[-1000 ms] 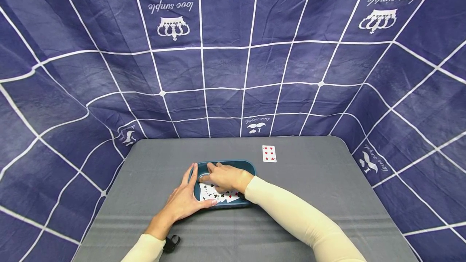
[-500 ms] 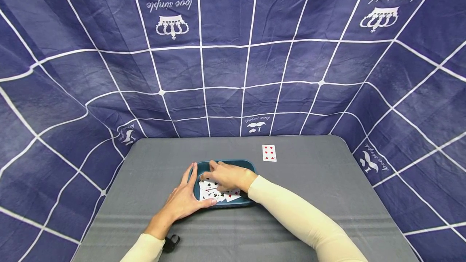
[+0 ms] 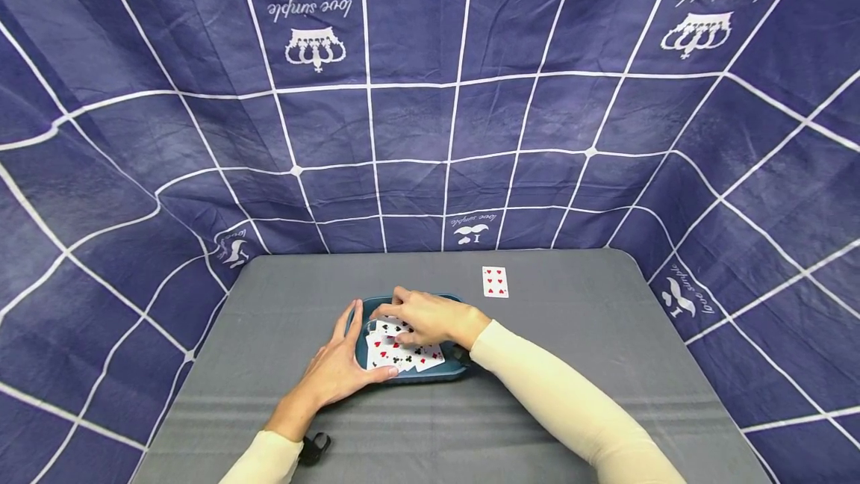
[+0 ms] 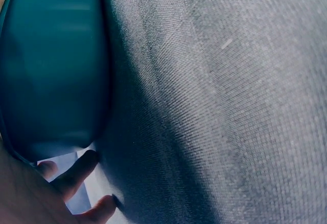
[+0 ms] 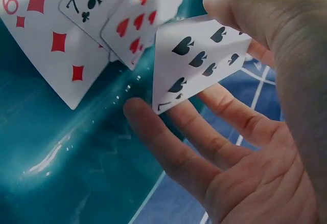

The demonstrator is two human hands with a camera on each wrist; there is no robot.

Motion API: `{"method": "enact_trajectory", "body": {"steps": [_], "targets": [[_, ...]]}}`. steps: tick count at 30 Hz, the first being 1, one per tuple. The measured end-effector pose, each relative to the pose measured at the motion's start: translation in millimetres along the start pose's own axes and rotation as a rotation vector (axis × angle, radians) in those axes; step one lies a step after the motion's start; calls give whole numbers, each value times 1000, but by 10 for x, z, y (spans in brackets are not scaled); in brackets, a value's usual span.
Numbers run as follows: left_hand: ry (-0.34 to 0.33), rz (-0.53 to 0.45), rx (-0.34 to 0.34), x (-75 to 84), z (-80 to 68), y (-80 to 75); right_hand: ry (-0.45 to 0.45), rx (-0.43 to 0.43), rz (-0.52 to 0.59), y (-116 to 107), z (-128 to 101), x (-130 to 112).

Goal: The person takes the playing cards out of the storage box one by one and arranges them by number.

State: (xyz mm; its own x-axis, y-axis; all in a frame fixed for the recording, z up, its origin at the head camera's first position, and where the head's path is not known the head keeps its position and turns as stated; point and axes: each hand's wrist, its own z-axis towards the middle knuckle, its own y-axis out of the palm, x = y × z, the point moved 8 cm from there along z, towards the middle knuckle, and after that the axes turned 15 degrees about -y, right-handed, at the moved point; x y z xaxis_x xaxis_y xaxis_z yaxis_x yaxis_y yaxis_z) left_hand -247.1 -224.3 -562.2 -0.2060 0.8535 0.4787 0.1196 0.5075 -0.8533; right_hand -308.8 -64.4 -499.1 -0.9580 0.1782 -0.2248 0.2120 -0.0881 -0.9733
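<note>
Pinched in the right hand (image 5: 255, 132) is a spade card (image 5: 199, 60), thumb on its face and fingers (image 5: 168, 142) beneath it, lifted at a tilt inside the teal tray (image 3: 457, 369). That tray is the landmark: it sits on the grey surface (image 3: 591, 334) near its middle. Left hand (image 3: 336, 372) lies spread against the tray's left rim, fingers straight, thumb along the near edge; it grips nothing.

Loose cards (image 3: 403, 355) lie face up and overlapping in the tray, under and beside the right hand. Legible from the right wrist: a 6 of diamonds (image 5: 46, 35) and a 7 of clubs (image 5: 89, 4), beside a red hearts card whose number is hidden. One hearts card (image 3: 495, 281) lies alone on the surface beyond the tray, to its right and well apart.

A blue checked cloth (image 3: 430, 110) hangs behind the surface; it bears "love simple" under a crown, printed upside down.

Against half a second ago, the right hand has drawn rightward, uncovering more of the cards. Left hand and the lone card are unchanged.
</note>
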Motion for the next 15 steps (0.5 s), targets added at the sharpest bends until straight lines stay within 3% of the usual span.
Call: {"method": "enact_trajectory", "body": {"steps": [15], "targets": [[2, 5, -5, 7, -18, 3, 65, 106, 89, -259, -355, 52]]}}
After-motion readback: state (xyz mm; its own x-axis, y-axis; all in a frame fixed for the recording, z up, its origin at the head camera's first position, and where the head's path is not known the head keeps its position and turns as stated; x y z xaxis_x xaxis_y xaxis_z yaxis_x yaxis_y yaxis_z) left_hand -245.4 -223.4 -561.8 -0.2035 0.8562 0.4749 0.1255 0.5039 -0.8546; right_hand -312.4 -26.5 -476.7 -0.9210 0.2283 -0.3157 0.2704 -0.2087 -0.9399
